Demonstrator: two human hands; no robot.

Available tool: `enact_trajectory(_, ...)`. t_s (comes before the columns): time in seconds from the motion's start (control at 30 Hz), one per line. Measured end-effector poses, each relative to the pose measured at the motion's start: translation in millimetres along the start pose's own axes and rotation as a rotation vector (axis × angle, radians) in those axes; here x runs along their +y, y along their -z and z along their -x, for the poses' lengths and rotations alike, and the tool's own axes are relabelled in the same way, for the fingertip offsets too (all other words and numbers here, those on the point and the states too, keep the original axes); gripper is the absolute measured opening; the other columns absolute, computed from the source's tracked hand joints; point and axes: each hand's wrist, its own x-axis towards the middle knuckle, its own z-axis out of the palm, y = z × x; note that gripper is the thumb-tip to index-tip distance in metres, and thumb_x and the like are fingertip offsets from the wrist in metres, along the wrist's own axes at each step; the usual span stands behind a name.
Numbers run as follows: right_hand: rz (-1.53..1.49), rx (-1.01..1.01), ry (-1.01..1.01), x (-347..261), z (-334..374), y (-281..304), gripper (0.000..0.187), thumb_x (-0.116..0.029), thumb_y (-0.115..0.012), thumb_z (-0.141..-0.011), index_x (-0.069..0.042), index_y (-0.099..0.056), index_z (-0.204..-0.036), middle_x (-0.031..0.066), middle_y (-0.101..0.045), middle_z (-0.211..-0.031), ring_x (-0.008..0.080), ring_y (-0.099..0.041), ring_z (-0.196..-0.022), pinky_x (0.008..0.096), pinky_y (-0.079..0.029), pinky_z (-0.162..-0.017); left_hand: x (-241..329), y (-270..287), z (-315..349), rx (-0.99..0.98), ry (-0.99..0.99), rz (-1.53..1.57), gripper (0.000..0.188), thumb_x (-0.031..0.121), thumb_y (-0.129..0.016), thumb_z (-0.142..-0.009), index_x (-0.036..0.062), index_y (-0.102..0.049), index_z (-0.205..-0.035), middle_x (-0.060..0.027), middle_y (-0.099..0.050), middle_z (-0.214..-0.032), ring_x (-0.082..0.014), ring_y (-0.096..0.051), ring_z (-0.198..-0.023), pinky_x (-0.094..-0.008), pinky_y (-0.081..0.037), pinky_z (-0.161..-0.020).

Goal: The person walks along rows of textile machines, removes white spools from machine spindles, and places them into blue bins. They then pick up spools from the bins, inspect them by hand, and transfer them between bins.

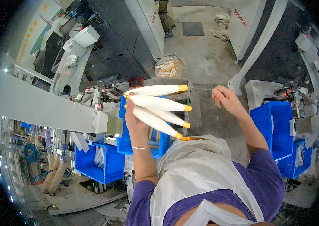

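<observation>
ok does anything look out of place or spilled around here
One untidy spot: crumpled pale cloth lies on the floor at the back, beside the white cabinet, bunched up rather than folded. The white spools in the left hand fan out unevenly but show no obvious damage.

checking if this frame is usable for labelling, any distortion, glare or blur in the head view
Head view: strong fisheye distortion, with black corners and the pale beam at left appearing bowed; head view: small bright glare spots near the left rim; head view: the white bobbins in the left hand look fairly sharp and brightly lit.
</observation>
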Motion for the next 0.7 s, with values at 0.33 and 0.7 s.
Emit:
enact_trajectory(0.33, -1.528, 0.113, 0.094, 76.6, 29.4, 119.1, 0.021, -0.016, -0.046, -0.088, -0.009, -0.048, -0.069, 0.0007, -0.042, -0.063, 0.0079, -0.032, -0.049, 0.0202, -0.032, -0.047, 6.7, 16.7, 8.1, -0.036, -0.109, 0.076, 0.038, 0.035, -0.062, -0.079, 0.0127, -0.052, -0.108, -0.0093, -0.051, -0.116, -0.0274, -0.047, -0.109, -0.0451, -0.036, -0.096)
enact_trajectory(0.7, -0.177, -0.401, -0.043, 106.5, 0.6, -36.8, 0.051, -0.035, -0.051, -0.087, -0.003, -0.042, -0.125, 0.0106, -0.05, -0.122, 0.0202, -0.046, -0.112, 0.0331, -0.038, -0.093, -1.9, 5.6, 3.7, -0.185, -0.06, 0.027, 0.052, 0.035, -0.063, -0.078, 0.0099, -0.044, -0.12, -0.0093, -0.042, -0.126, -0.0258, -0.039, -0.117, -0.0412, -0.029, -0.102)
